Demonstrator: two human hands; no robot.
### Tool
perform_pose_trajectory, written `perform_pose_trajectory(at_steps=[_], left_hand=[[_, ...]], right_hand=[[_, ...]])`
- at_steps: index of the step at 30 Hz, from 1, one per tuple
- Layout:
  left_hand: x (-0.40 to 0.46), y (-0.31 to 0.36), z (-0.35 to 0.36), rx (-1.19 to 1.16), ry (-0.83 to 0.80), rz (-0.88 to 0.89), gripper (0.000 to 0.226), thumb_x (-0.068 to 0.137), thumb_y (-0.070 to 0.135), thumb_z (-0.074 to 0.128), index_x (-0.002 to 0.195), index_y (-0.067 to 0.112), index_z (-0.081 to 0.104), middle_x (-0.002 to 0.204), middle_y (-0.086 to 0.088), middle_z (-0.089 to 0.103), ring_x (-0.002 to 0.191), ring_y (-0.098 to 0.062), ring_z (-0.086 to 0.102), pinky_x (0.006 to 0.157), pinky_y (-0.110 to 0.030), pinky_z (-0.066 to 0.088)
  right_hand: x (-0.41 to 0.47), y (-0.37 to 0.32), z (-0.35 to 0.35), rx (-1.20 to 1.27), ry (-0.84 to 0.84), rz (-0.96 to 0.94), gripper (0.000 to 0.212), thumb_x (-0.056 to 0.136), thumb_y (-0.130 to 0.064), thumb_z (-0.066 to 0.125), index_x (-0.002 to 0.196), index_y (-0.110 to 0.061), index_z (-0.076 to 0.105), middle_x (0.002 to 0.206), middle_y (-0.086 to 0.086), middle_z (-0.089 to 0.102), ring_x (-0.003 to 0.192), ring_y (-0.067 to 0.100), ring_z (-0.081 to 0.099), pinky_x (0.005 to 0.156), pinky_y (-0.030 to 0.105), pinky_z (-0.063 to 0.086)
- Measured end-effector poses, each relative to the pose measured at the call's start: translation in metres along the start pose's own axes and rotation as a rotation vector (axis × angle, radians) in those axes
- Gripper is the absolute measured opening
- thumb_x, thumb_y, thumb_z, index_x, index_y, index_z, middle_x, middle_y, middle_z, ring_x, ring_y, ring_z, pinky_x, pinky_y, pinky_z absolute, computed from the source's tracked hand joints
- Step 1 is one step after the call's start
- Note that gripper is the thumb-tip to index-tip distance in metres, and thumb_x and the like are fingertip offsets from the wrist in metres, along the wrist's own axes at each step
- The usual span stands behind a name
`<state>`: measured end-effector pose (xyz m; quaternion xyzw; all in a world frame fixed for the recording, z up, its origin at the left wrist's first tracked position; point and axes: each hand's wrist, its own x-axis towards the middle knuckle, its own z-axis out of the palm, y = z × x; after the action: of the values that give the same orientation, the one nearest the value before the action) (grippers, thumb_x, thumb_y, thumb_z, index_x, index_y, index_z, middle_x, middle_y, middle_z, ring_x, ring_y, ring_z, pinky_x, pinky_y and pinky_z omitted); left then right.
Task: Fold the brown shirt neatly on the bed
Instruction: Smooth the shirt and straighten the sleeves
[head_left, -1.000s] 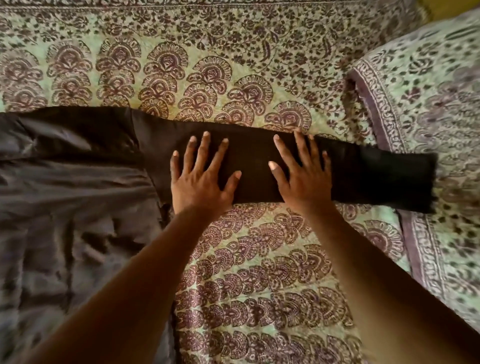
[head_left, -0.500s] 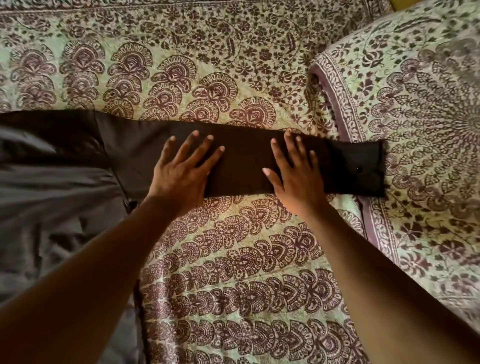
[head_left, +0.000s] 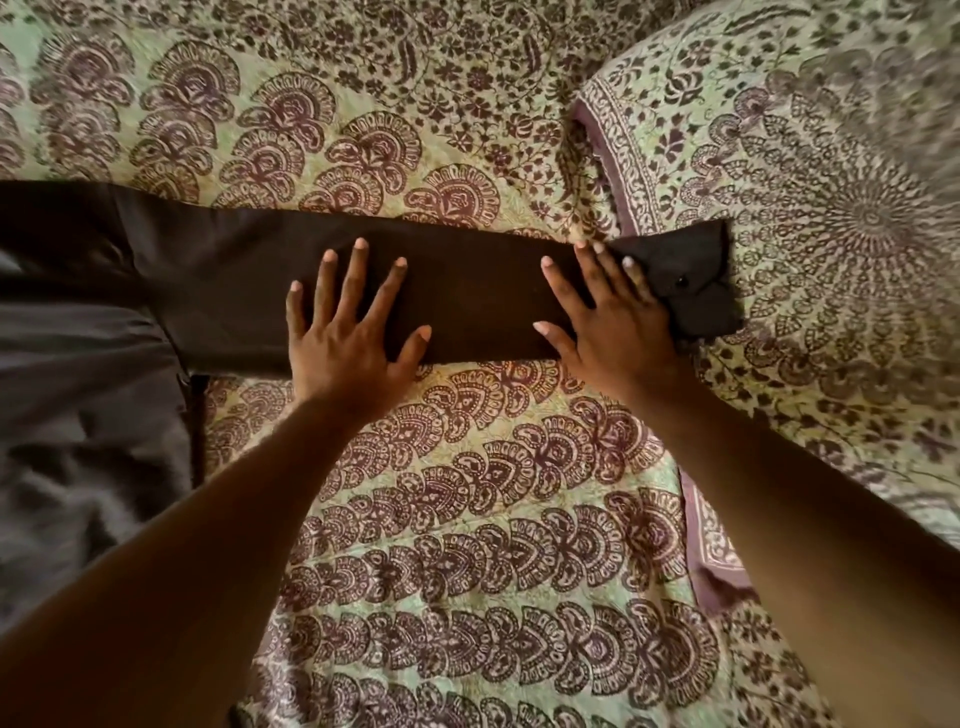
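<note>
Two hands press a brown shirt (head_left: 67, 395) sleeve across the bed (head_left: 467, 519). Left hand (head_left: 348, 343) lies flat, fingers spread; right hand (head_left: 618, 327) bunches the cuff (head_left: 691, 275) beside the pillow (head_left: 831, 182). Judgement: smooth outward evenly before folding inward.

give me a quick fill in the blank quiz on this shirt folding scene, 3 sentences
1. Both hands lie flat on the long dark brown shirt sleeve, with fingers ____.
2. The right hand is beside the sleeve's bunched ____, which has a small button.
3. The left hand is nearer the shirt's ____ than the right hand is.

Missing words: spread; cuff; body
</note>
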<state>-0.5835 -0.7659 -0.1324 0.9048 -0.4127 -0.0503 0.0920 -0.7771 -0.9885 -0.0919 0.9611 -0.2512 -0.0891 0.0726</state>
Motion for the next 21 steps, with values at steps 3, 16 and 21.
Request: perform_pose_trajectory(at_steps=[3, 16, 21], left_hand=[[0.000, 0.001, -0.002, -0.002, -0.014, -0.017, 0.076, 0.095, 0.073, 0.030, 0.161, 0.045, 0.007, 0.173, 0.003, 0.000, 0.160, -0.028, 0.003, 0.125, -0.061, 0.012], [0.000, 0.001, 0.000, -0.009, -0.003, -0.021, 0.076, 0.094, 0.074, 0.031, 0.161, 0.045, 0.007, 0.173, 0.003, 0.000, 0.160, -0.028, 0.002, 0.125, -0.061, 0.011], [0.000, 0.001, 0.000, -0.002, -0.007, -0.023, 0.077, 0.094, 0.074, 0.030, 0.161, 0.045, 0.007, 0.173, 0.003, -0.001, 0.160, -0.028, 0.002, 0.125, -0.061, 0.011]], right_hand=[[-0.003, 0.009, -0.007, -0.093, 0.013, -0.034, 0.076, 0.103, -0.062, 0.021, 0.163, -0.016, 0.025, 0.168, 0.022, 0.023, 0.157, 0.035, 0.022, 0.128, 0.049, 0.014], [-0.021, 0.016, -0.014, -0.184, 0.027, 0.133, 0.081, 0.099, -0.074, 0.016, 0.162, -0.024, 0.028, 0.173, 0.015, 0.003, 0.161, 0.032, 0.001, 0.128, 0.054, 0.002], [-0.024, 0.021, -0.023, -0.270, -0.020, 0.222, 0.083, 0.095, -0.080, 0.018, 0.163, -0.033, 0.021, 0.173, 0.010, -0.013, 0.160, 0.028, -0.010, 0.127, 0.060, -0.002]])
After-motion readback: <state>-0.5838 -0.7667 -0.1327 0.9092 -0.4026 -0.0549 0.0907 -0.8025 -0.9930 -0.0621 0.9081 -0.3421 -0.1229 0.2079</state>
